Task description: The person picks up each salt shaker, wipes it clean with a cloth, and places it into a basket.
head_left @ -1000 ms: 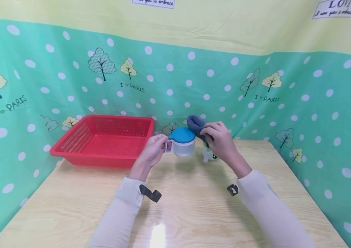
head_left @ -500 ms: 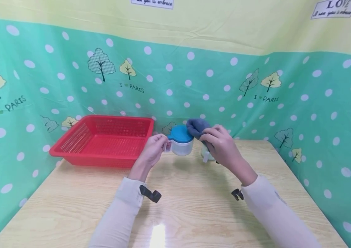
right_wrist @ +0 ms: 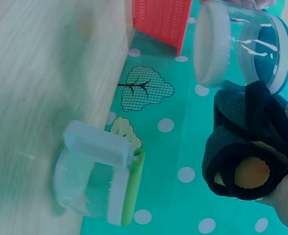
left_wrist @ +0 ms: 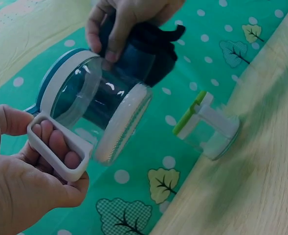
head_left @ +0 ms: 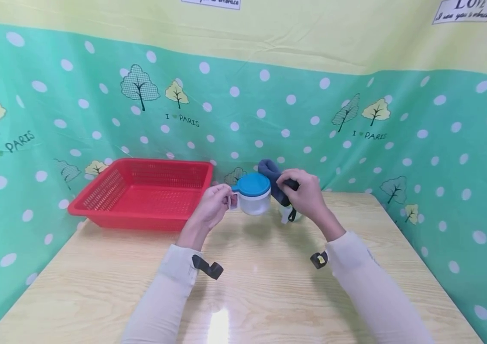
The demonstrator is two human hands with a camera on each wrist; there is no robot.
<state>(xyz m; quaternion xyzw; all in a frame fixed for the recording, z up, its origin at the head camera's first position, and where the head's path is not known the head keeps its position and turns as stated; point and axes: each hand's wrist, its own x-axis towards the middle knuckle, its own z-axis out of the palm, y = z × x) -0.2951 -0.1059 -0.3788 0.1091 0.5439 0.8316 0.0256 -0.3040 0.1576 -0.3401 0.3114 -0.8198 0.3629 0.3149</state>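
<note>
My left hand (head_left: 212,206) grips the white handle of a clear seasoning jar (head_left: 255,204) with a blue lid (head_left: 254,184), held up off the table. The left wrist view shows its fingers curled through the handle (left_wrist: 60,147). My right hand (head_left: 305,193) holds a dark blue cloth (head_left: 272,177), folded into a roll, against the jar's right side. In the right wrist view the cloth (right_wrist: 246,142) has an open loop end and lies by the jar (right_wrist: 241,46). Below the right hand, a second clear jar (left_wrist: 210,127) with a green lid (left_wrist: 188,113) stands on the table.
A red plastic basket (head_left: 140,222) with perforated walls stands at the back left of the wooden table (head_left: 265,286). Behind the table hangs a green and yellow curtain (head_left: 234,86) with dots and trees, also along both sides.
My right hand has moved the cloth over the jar's lid edge and then back to its right side. The left hand keeps its grip, and the jar shifts only slightly.
</note>
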